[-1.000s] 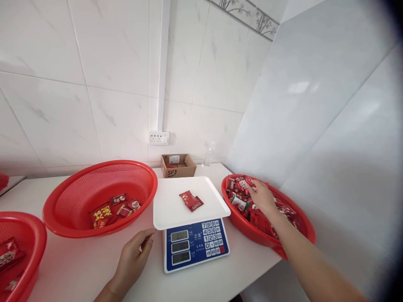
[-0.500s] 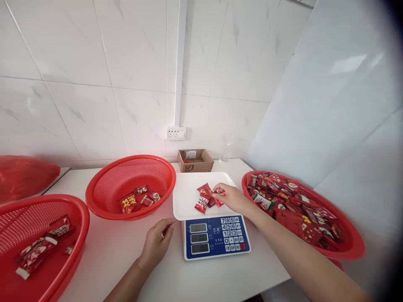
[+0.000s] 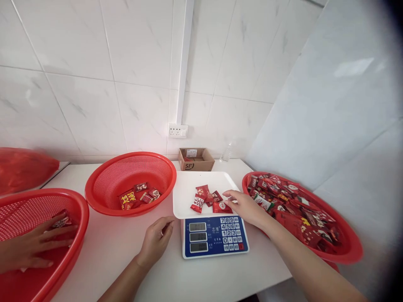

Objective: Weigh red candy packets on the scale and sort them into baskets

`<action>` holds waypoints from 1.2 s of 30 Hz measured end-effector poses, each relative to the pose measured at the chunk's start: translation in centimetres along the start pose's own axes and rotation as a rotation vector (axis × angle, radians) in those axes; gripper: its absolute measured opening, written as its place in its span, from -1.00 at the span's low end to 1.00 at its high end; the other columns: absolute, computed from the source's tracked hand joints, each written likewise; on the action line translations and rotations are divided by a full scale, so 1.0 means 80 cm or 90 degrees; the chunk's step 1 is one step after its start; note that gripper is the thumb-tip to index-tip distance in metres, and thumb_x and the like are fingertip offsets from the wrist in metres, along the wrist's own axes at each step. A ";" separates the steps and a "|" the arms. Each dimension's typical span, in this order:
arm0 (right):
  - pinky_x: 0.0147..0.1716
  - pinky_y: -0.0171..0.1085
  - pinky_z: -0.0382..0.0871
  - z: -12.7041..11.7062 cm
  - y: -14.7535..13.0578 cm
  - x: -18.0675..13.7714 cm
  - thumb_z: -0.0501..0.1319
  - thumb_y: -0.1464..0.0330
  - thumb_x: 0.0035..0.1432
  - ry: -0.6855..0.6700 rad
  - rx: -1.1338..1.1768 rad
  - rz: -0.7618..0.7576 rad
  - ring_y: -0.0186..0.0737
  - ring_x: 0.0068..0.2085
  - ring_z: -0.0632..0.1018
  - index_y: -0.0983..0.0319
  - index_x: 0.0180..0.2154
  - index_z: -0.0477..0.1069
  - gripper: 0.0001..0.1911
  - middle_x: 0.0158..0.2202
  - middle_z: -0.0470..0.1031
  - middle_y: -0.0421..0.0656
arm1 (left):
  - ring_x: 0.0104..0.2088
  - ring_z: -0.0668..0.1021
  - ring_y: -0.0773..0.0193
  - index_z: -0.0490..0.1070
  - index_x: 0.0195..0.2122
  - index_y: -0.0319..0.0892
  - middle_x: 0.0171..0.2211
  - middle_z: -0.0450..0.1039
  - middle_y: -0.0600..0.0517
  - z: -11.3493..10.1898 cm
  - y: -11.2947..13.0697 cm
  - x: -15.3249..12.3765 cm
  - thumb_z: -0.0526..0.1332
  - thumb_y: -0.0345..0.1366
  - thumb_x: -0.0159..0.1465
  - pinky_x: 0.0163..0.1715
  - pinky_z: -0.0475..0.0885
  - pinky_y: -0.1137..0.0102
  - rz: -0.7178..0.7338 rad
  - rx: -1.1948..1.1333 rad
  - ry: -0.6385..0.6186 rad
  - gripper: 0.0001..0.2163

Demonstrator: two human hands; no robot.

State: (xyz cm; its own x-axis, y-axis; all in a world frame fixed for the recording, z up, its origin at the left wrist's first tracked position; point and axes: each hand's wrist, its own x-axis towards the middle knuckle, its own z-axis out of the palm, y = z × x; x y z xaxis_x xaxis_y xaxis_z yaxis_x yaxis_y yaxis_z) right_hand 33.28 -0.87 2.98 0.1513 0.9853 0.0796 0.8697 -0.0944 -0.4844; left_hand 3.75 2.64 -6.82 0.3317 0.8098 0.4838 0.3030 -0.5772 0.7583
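Observation:
My right hand hovers over the front right of the white scale tray, fingers spread, just beside several red candy packets lying on the tray. It holds nothing. The scale has a blue keypad face. My left hand rests on the white table to the left of the scale, fingers loosely curled, with nothing visible in it. A red basket full of red packets stands to the right of my right arm.
A red mesh basket with a few packets sits left of the scale. Another red basket at far left has another person's hand in it. A small cardboard box, a wall socket and a red bag lie behind.
My right hand carried a packet from the right basket to the scale tray and let it go; more packets lie there now. Another person's hand has come into the far-left basket.

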 end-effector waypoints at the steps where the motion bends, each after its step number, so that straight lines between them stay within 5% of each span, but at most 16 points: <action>1: -0.10 -0.24 0.35 -0.005 0.004 -0.003 0.07 0.29 0.11 0.011 0.002 0.001 -0.18 -0.06 0.49 0.15 -0.14 0.41 -0.71 -0.07 0.49 -0.13 | -0.49 0.49 0.36 0.44 -0.26 -0.16 -0.41 0.51 0.04 0.000 0.000 0.000 0.06 -0.27 0.25 -0.50 0.41 0.51 -0.003 0.003 0.002 -0.82; 9: 0.01 -0.16 0.27 -0.074 0.107 -0.037 0.03 0.24 0.13 0.124 -0.153 0.138 -0.08 0.04 0.42 0.18 -0.01 0.35 -0.60 0.05 0.40 -0.10 | -0.48 0.50 0.36 0.43 -0.26 -0.15 -0.41 0.51 0.03 -0.003 0.001 0.000 0.07 -0.25 0.24 -0.52 0.41 0.53 0.006 0.017 0.006 -0.82; 15: -0.11 -0.15 0.32 -0.086 0.177 -0.062 0.04 0.25 0.14 0.054 -0.249 0.269 -0.04 -0.03 0.48 0.20 -0.04 0.39 -0.62 -0.02 0.47 -0.05 | -0.52 0.50 0.37 0.44 -0.28 -0.15 -0.44 0.51 0.05 -0.004 0.003 0.002 0.09 -0.22 0.22 -0.55 0.40 0.54 0.012 0.014 0.011 -0.81; 24: -0.30 -0.20 0.33 -0.062 0.189 -0.038 0.18 0.26 -0.02 0.177 -0.240 0.259 -0.12 -0.29 0.54 0.12 -0.23 0.48 -0.73 -0.32 0.56 -0.12 | -0.54 0.50 0.35 0.44 -0.30 -0.13 -0.47 0.51 0.05 -0.004 0.005 0.004 0.10 -0.18 0.20 -0.61 0.39 0.55 0.007 0.025 0.015 -0.80; 29: -0.34 -0.25 0.32 -0.076 0.181 -0.032 0.10 0.35 0.03 0.207 -0.224 0.259 -0.17 -0.32 0.54 0.13 -0.37 0.48 -0.81 -0.38 0.56 -0.17 | -0.56 0.50 0.36 0.44 -0.31 -0.13 -0.49 0.50 0.07 -0.006 0.004 0.003 0.10 -0.17 0.20 -0.61 0.40 0.55 0.003 0.018 0.017 -0.80; 36: -0.13 -0.13 0.31 -0.103 0.139 -0.027 0.10 0.27 0.03 0.447 -0.018 0.232 -0.12 -0.18 0.51 0.21 -0.28 0.41 -0.77 -0.26 0.53 -0.08 | -0.54 0.50 0.36 0.44 -0.30 -0.13 -0.46 0.51 0.07 -0.002 0.002 0.004 0.10 -0.20 0.21 -0.55 0.41 0.54 0.010 0.025 0.013 -0.82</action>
State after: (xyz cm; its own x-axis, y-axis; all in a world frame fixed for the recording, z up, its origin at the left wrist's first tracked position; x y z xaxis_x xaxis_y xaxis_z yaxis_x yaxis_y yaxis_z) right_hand 46.52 -5.26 4.58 0.6822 0.5714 0.4562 0.7183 -0.4068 -0.5644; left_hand 3.71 2.81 -6.48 0.3187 0.8024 0.5045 0.3322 -0.5931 0.7334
